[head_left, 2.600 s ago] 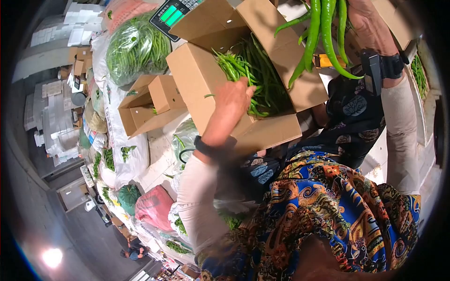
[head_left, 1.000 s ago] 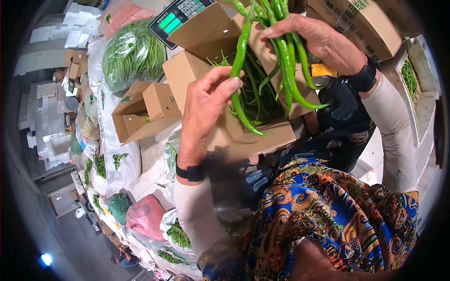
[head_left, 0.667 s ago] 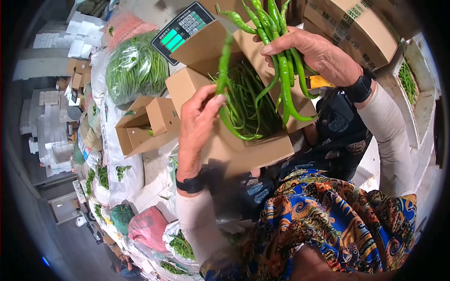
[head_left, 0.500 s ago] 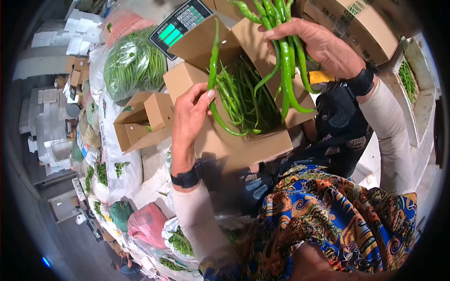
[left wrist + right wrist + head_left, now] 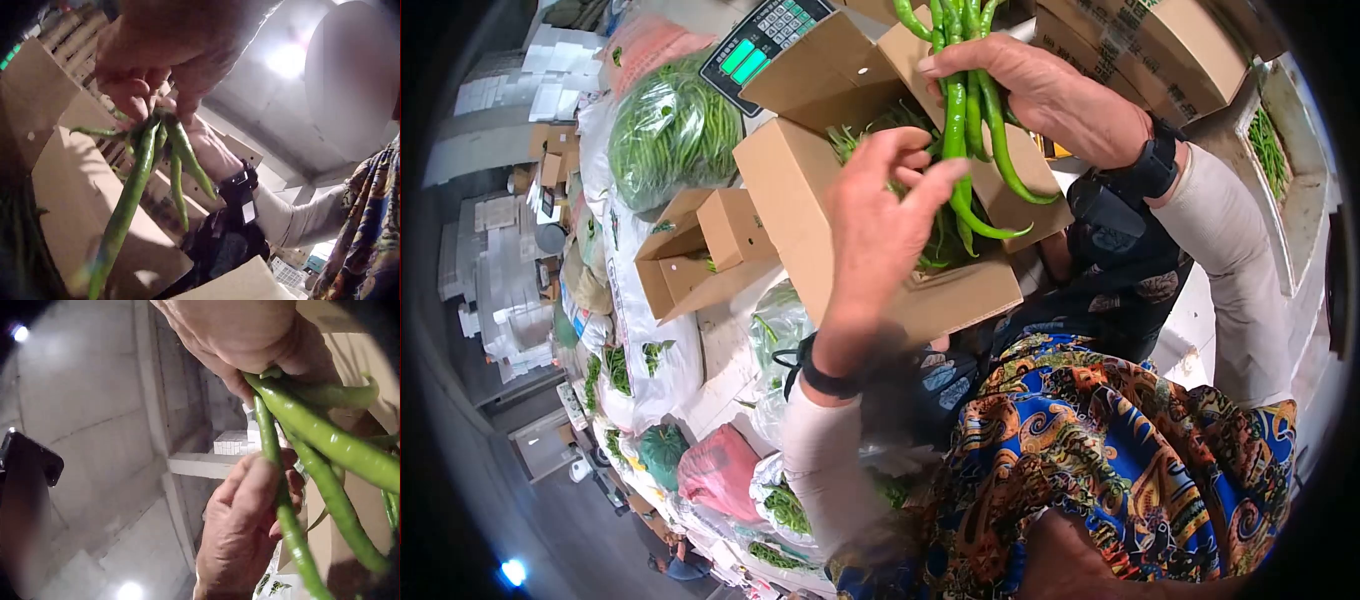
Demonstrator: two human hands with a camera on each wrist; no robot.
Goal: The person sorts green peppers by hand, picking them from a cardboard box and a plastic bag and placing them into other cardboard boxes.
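My right hand (image 5: 1065,100) grips a bunch of long green chili peppers (image 5: 956,110) near their upper ends, over the open carton (image 5: 785,195); their tips hang down. My left hand (image 5: 878,225) is beside the bunch, fingers bent and thumb apart, with no separate pepper visible in it. In the right wrist view the left hand (image 5: 234,528) is close behind one hanging pepper (image 5: 289,519); whether it touches cannot be told. The left wrist view shows the left hand (image 5: 165,47) above the bunch. Peppers in the carton are partly hidden by my left hand.
A scale display (image 5: 765,45) stands behind the carton. Left are a clear bag of peppers (image 5: 675,135), a smaller open box (image 5: 690,285) and a pink sack (image 5: 718,472). A printed carton (image 5: 1160,60) and a pale bin (image 5: 1295,230) are at right.
The single pepper my left hand pinched half a second ago is no longer visible in it. That hand has moved right to the bunch; my right hand has shifted slightly left with its peppers.
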